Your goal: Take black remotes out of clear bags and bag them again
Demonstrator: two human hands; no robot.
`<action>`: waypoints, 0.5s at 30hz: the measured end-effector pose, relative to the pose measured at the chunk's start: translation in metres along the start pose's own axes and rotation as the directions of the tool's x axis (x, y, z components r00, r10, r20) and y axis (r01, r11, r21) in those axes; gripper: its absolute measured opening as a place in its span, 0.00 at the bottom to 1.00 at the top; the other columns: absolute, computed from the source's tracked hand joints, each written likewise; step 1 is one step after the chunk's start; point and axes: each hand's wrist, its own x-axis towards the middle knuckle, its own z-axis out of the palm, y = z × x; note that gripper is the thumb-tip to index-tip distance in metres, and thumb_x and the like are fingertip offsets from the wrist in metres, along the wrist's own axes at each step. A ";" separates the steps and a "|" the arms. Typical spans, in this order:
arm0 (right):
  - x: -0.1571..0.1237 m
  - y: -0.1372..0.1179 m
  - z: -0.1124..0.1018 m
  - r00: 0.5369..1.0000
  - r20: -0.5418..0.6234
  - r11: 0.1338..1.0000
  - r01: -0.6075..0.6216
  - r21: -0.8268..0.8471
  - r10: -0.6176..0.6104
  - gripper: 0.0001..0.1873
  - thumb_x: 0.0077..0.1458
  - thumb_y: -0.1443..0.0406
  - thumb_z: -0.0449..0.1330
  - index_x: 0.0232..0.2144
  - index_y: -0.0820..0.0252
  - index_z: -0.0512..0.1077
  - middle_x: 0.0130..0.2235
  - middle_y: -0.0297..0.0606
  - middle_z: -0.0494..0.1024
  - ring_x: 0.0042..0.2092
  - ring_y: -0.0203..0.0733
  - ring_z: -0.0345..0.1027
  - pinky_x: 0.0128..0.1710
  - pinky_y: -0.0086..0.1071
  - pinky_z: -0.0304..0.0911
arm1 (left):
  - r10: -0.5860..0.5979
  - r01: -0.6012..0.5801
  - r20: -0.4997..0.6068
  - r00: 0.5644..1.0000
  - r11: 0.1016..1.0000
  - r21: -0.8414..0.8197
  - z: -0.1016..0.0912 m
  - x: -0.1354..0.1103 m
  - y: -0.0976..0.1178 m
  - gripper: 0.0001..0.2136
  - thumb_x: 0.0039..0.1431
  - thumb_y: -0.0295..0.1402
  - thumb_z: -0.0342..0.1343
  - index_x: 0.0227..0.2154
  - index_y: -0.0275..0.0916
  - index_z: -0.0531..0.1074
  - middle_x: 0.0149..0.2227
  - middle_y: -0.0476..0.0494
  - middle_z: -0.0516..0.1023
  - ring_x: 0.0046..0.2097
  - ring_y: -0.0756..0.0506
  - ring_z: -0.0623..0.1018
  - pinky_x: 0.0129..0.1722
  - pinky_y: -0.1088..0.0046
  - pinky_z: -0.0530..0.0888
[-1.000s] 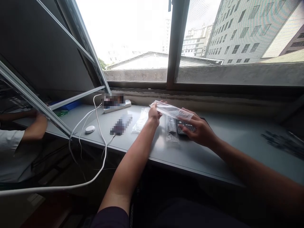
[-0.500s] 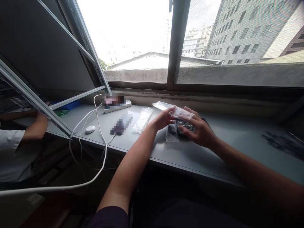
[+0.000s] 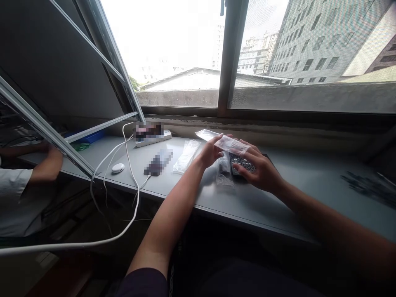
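Note:
A clear plastic bag (image 3: pixel 232 144) is stretched flat between my two hands above the table. My left hand (image 3: pixel 211 152) pinches it near its middle, and its free left end sticks out toward the window. At the bag's right end is my right hand (image 3: pixel 262 169), its fingers against the film and its thumb held apart. Beneath the right hand lies a black remote control (image 3: pixel 243 163) with rows of buttons, partly covered by the fingers. A dark item in clear wrap (image 3: pixel 225 173) lies just left of the remote.
More clear plastic bags (image 3: pixel 187 156) lie on the grey table (image 3: pixel 204 200). Further left are a blurred-out phone (image 3: pixel 158 163) with a cable, a round white case (image 3: pixel 118 168) and a power strip (image 3: pixel 154 139). Dark items (image 3: pixel 368 185) lie far right. Another person's arm (image 3: pixel 48 165) shows beyond the metal frame.
The plastic bag and my left hand have shifted slightly left. More of the wrapped item beside the remote shows. My right hand is almost unmoved.

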 end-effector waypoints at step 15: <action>-0.002 0.050 -0.032 0.923 -0.080 0.818 -0.372 -0.439 0.376 0.30 0.75 0.54 0.53 0.68 0.63 0.78 0.64 0.60 0.81 0.69 0.76 0.69 0.70 0.70 0.65 | 0.088 -0.108 -0.234 0.968 0.991 -0.074 -0.007 0.011 0.000 0.22 0.72 0.34 0.56 0.65 0.41 0.78 0.63 0.37 0.86 0.54 0.41 0.88 0.30 0.77 0.77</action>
